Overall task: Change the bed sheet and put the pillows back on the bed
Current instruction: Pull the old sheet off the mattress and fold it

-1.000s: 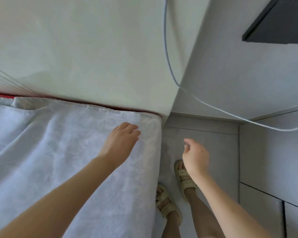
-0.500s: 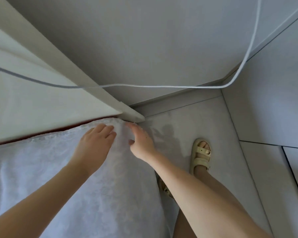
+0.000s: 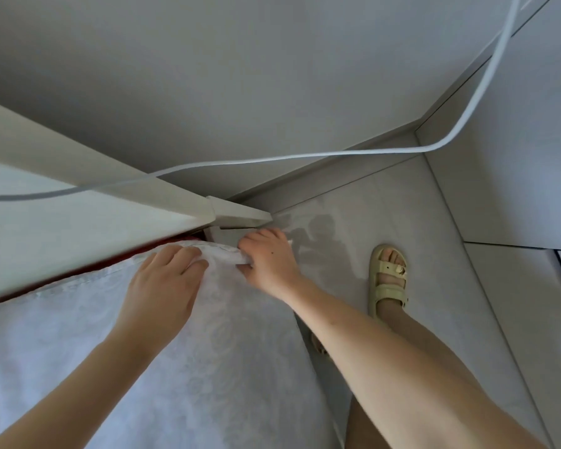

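The white bed sheet point(image 3: 208, 367) spreads toward seven o'clock. The left hand point(image 3: 162, 286) presses it flat-fingered, likely pinning it, while the right hand point(image 3: 269, 260), at its three o'clock, curls round the bunched corner for tucking.

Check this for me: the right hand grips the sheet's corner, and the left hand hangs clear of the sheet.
Not quite. The left hand rests on the sheet beside the corner, not clear of it; the head view shows it. The right hand does grip the corner.

white sheet point(image 3: 214, 367), perhaps floral-patterned
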Motion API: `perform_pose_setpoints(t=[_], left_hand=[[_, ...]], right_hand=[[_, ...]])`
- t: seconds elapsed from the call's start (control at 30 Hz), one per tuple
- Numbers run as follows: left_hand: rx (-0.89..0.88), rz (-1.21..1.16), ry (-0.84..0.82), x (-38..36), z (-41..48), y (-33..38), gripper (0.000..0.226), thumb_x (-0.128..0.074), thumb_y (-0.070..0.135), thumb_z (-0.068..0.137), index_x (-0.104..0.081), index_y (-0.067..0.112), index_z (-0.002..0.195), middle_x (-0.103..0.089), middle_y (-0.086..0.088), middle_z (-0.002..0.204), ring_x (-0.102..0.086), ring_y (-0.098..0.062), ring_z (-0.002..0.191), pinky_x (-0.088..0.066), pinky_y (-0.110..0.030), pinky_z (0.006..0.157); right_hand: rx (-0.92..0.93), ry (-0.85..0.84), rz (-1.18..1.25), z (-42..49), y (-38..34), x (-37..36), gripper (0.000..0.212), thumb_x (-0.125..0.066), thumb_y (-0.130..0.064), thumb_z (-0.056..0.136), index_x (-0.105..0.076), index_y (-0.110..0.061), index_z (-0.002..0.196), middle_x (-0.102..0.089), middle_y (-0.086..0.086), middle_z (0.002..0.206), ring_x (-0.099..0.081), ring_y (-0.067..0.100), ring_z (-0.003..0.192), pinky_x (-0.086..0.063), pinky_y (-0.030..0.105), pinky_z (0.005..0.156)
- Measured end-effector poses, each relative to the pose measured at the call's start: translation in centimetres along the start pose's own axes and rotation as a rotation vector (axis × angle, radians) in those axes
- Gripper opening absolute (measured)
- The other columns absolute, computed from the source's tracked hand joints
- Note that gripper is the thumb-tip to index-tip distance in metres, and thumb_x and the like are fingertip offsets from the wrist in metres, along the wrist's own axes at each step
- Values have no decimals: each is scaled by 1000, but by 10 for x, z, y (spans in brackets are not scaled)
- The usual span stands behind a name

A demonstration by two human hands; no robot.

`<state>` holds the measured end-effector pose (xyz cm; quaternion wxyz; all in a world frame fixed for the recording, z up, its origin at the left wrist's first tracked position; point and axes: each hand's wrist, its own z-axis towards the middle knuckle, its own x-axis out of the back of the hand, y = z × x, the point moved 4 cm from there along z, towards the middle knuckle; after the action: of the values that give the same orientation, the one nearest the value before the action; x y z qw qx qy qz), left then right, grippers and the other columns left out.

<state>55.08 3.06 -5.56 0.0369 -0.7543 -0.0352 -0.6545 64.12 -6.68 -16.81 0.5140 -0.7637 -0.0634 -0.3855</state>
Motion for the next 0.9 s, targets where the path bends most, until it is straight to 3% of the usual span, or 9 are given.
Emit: perform_pose_setpoints(t=[0.07, 0.17, 0.23, 0.3, 0.43, 0.57, 0.7, 0.83, 0.9], left_hand=[[10, 12, -25, 6, 4, 3, 11, -70, 4, 73, -72, 5, 83, -68, -9, 91, -62, -30, 84, -53, -39, 70], [54, 9, -79, 11, 10, 6, 25, -82, -2, 55, -72, 6, 77, -67, -7, 84, -62, -28, 74, -53, -36, 64], [83, 9, -101, 12, 10, 9, 27, -83, -3, 52, -71, 7, 75, -65, -6, 81, -61, -27, 72, -52, -35, 63], [119, 0, -120, 14, 8, 13, 28, -83, -4, 50, -71, 8, 73, -65, -7, 80, -61, -27, 73, -53, -35, 64], [228, -40, -131, 25, 2, 30, 27, -84, -4, 50, -72, 8, 72, -67, -9, 82, -64, -30, 76, -54, -36, 65], [399, -133, -121, 37, -18, 63, 24, -79, -3, 62, -73, 9, 82, -68, -7, 88, -63, -29, 82, -52, -37, 70], [773, -500, -129, 53, -54, 114, 19, -56, 8, 89, -71, 12, 101, -65, -2, 107, -58, -25, 101, -44, -34, 84], [1278, -960, 127, 87, -93, 179, 11, -63, 6, 85, -71, 13, 91, -68, -1, 93, -65, -20, 86, -52, -30, 81], [1423, -1154, 164, 107, -113, 216, 14, -67, 10, 84, -67, 23, 83, -68, 7, 86, -65, -11, 79, -51, -21, 75]], right_hand=[[-26, -94, -37, -5, 14, 16, 12, -68, -18, 76, -59, -15, 69, -61, 2, 68, -58, 24, 77, -27, 33, 98], [-64, -315, -124, -20, 41, 40, 21, -59, -15, 83, -44, -19, 69, -49, -2, 61, -52, 23, 70, -21, 31, 108], [-131, -428, -130, -36, 58, 57, 29, -58, -17, 86, -37, -21, 67, -39, -9, 59, -48, 22, 69, -33, 30, 91], [-231, -504, -170, -54, 73, 75, 35, -60, -26, 87, -34, -21, 63, -37, -8, 59, -45, 20, 64, -31, 30, 75], [-332, -611, -317, -83, 88, 111, 47, -64, -45, 82, -32, -19, 60, -36, -5, 59, -34, 12, 53, -28, 27, 66], [-401, -618, -201, -101, 85, 155, 50, -73, -42, 75, -32, -15, 63, -31, -2, 59, -29, 14, 52, -16, 25, 52], [-456, -734, 0, -118, 50, 189, 34, -74, -21, 80, -47, -8, 63, -39, 1, 58, -35, 13, 52, -26, 25, 52], [-617, -701, 177, -148, 1, 212, 16, -72, -8, 80, -60, 2, 79, -62, 13, 73, -58, 21, 63, -46, 30, 54], [-718, -671, 307, -164, -32, 219, 11, -69, -1, 81, -60, 4, 80, -67, 12, 81, -65, 21, 66, -54, 28, 56]])
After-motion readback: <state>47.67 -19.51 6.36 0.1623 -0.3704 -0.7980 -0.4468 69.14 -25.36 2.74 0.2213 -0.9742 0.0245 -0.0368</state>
